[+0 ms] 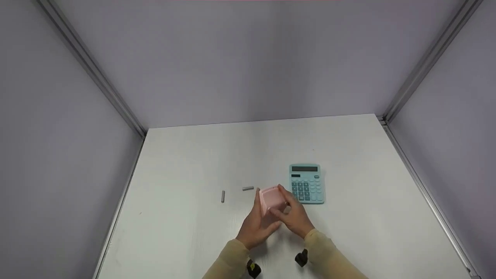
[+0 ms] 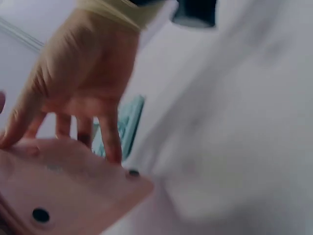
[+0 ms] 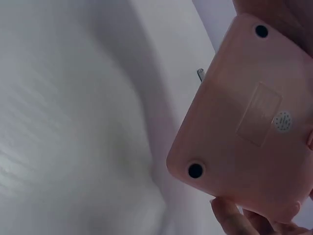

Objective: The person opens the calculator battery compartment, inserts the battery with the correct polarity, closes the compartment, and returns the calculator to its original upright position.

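Observation:
Both hands hold a pink plastic device [image 1: 272,198] tilted above the white table. Its underside [image 3: 244,122] has round black feet, a recessed rectangle and a small round patch of dots. The left hand [image 1: 254,228] grips the device from the left, fingers along its side; in the left wrist view, fingertips [image 2: 113,152] of the same hand meet its edge. From the right, the right hand [image 1: 293,217] holds it with thumb and fingers at the edges. Part of the right hand's fingers [image 3: 230,215] shows below the device in the right wrist view.
A light blue calculator [image 1: 306,183] lies just right of the hands. Two small silver batteries, one lying crosswise [image 1: 248,188] and one lengthwise [image 1: 223,196], are on the white table [image 1: 174,228] to the left. Grey walls [image 1: 232,62] enclose the table's back and sides.

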A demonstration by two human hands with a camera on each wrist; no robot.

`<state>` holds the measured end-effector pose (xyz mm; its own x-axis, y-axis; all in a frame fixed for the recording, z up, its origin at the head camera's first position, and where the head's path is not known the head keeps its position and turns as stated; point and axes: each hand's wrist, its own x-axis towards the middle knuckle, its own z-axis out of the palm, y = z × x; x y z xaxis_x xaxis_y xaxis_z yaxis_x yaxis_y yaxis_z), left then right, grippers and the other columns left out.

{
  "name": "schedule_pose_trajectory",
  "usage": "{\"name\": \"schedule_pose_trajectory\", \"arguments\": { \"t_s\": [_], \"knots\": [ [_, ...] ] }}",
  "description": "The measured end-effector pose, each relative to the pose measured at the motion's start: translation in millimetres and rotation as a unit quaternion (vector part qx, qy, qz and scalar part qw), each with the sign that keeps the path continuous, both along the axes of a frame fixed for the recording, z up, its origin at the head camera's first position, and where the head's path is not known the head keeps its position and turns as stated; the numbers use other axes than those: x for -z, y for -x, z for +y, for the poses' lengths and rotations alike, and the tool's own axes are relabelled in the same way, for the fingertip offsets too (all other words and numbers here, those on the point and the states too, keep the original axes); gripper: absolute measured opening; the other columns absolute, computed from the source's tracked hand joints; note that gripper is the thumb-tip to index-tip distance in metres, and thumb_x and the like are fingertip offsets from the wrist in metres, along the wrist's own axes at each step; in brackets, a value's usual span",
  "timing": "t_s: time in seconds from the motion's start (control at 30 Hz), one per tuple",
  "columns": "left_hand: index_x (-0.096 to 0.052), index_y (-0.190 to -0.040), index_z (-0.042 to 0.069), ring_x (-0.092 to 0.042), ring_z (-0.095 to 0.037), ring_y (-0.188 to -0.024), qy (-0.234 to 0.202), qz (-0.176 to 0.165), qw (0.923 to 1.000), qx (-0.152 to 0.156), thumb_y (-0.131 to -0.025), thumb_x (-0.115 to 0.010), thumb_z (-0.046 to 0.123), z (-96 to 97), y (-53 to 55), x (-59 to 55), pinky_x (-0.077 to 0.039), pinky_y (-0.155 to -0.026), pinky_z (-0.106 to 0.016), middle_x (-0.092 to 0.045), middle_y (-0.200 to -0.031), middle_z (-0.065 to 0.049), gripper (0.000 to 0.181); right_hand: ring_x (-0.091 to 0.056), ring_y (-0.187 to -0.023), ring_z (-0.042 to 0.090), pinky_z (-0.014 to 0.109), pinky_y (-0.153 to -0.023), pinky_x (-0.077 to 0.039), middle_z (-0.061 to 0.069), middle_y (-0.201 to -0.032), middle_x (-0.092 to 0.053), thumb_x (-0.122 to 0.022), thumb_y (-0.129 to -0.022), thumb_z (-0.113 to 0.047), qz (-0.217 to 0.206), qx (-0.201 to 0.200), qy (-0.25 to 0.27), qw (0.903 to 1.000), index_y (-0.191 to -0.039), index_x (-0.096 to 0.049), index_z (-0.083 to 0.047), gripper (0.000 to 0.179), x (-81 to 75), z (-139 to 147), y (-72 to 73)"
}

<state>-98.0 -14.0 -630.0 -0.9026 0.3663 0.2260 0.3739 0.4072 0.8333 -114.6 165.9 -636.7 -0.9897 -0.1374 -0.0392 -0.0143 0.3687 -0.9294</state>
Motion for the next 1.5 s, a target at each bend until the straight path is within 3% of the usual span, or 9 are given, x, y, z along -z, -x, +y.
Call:
{"name": "schedule_pose_trajectory", "arguments": {
  "t_s": [0.17, 0.27, 0.53, 0.67, 0.93, 1.07, 1.17, 1.23, 1.5],
  "knots": [
    [0.005, -0.152, -0.001, -0.046, -0.023, -0.129, 0.083, 0.100, 0.9915, 0.001, -0.079, -0.075, 0.046, -8.2, 3.7, 7.6, -0.043, -0.102, -0.044, -0.036, -0.148, -0.013, 0.117, -0.036, -0.135, 0.028, 0.046, -0.090, -0.052, -0.001, -0.155, -0.026, -0.077, -0.077, -0.046, 0.017, -0.012, -0.029, 0.9994, -0.151, -0.022, -0.044, 0.092, 2.5, 0.5, 0.2],
    [-0.003, -0.151, -0.005, -0.042, -0.026, -0.130, 0.125, 0.145, 0.9813, -0.021, -0.077, -0.075, 0.050, -11.7, 7.4, 11.0, -0.041, -0.103, -0.049, -0.034, -0.149, -0.014, 0.117, -0.037, -0.135, 0.027, 0.044, -0.091, -0.052, 0.000, -0.155, -0.025, -0.082, -0.074, -0.042, 0.018, -0.016, -0.052, 0.9983, -0.150, -0.019, -0.048, 0.099, 4.8, 0.4, 0.1],
    [-0.025, -0.149, -0.003, -0.019, -0.041, -0.142, 0.298, 0.210, 0.9219, -0.130, -0.073, -0.054, 0.080, -21.5, 15.0, 17.0, -0.030, -0.099, -0.071, -0.016, -0.158, -0.020, 0.116, -0.046, -0.127, 0.026, 0.042, -0.088, -0.053, 0.006, -0.152, -0.030, -0.082, -0.076, -0.034, 0.067, -0.007, -0.113, 0.9913, -0.152, -0.025, -0.035, 0.096, 12.7, -0.4, -0.1],
    [-0.032, -0.147, -0.002, -0.019, -0.040, -0.143, 0.329, 0.224, 0.9047, -0.153, -0.079, -0.050, 0.076, -26.4, 16.6, 22.9, -0.031, -0.098, -0.071, -0.020, -0.157, -0.021, 0.105, -0.049, -0.125, 0.023, 0.035, -0.086, -0.054, 0.006, -0.149, -0.035, -0.080, -0.078, -0.032, 0.079, -0.003, -0.138, 0.9873, -0.151, -0.027, -0.040, 0.091, 15.3, 0.5, -0.5],
    [-0.023, -0.150, -0.002, -0.014, -0.038, -0.144, 0.358, 0.183, 0.9040, -0.145, -0.082, -0.043, 0.077, -32.3, 18.3, 33.8, -0.031, -0.100, -0.069, -0.014, -0.158, -0.021, 0.107, -0.046, -0.129, 0.027, 0.042, -0.096, -0.048, 0.006, -0.149, -0.038, -0.076, -0.082, -0.038, 0.101, -0.011, -0.174, 0.9795, -0.151, -0.029, -0.036, 0.084, 17.6, 4.3, 0.8],
    [-0.020, -0.151, -0.001, -0.013, -0.038, -0.145, 0.387, 0.161, 0.8968, -0.141, -0.080, -0.038, 0.082, -35.9, 21.2, 38.1, -0.030, -0.101, -0.069, -0.010, -0.159, -0.020, 0.111, -0.039, -0.136, 0.026, 0.044, -0.106, -0.038, 0.004, -0.153, -0.033, -0.072, -0.084, -0.042, 0.153, -0.025, -0.249, 0.9560, -0.153, -0.027, -0.030, 0.083, 22.1, 4.9, 2.9],
    [-0.020, -0.152, -0.001, -0.013, -0.038, -0.145, 0.387, 0.150, 0.8983, -0.144, -0.077, -0.040, 0.084, -39.4, 23.1, 42.4, -0.028, -0.102, -0.069, -0.011, -0.159, -0.019, 0.114, -0.034, -0.139, 0.026, 0.044, -0.109, -0.034, 0.004, -0.156, -0.030, -0.068, -0.088, -0.044, 0.199, -0.043, -0.296, 0.9332, -0.154, -0.026, -0.023, 0.081, 26.0, 4.3, 4.8],
    [-0.020, -0.152, 0.000, -0.012, -0.038, -0.145, 0.384, 0.147, 0.9000, -0.146, -0.077, -0.041, 0.084, -41.8, 24.2, 45.7, -0.027, -0.102, -0.069, -0.012, -0.159, -0.019, 0.115, -0.031, -0.141, 0.025, 0.044, -0.111, -0.031, 0.005, -0.156, -0.028, -0.065, -0.089, -0.045, 0.211, -0.053, -0.307, 0.9264, -0.154, -0.026, -0.020, 0.079, 27.6, 3.6, 5.8],
    [-0.014, -0.154, 0.003, -0.007, -0.036, -0.146, 0.387, 0.109, 0.9060, -0.131, -0.075, -0.035, 0.088, -47.9, 25.9, 55.1, -0.023, -0.105, -0.068, -0.006, -0.160, -0.015, 0.117, -0.019, -0.145, 0.024, 0.046, -0.115, -0.024, 0.002, -0.160, -0.019, -0.056, -0.094, -0.049, 0.152, -0.079, -0.302, 0.9377, -0.155, -0.018, -0.023, 0.077, 29.7, 2.0, 4.6]
  ]
}}
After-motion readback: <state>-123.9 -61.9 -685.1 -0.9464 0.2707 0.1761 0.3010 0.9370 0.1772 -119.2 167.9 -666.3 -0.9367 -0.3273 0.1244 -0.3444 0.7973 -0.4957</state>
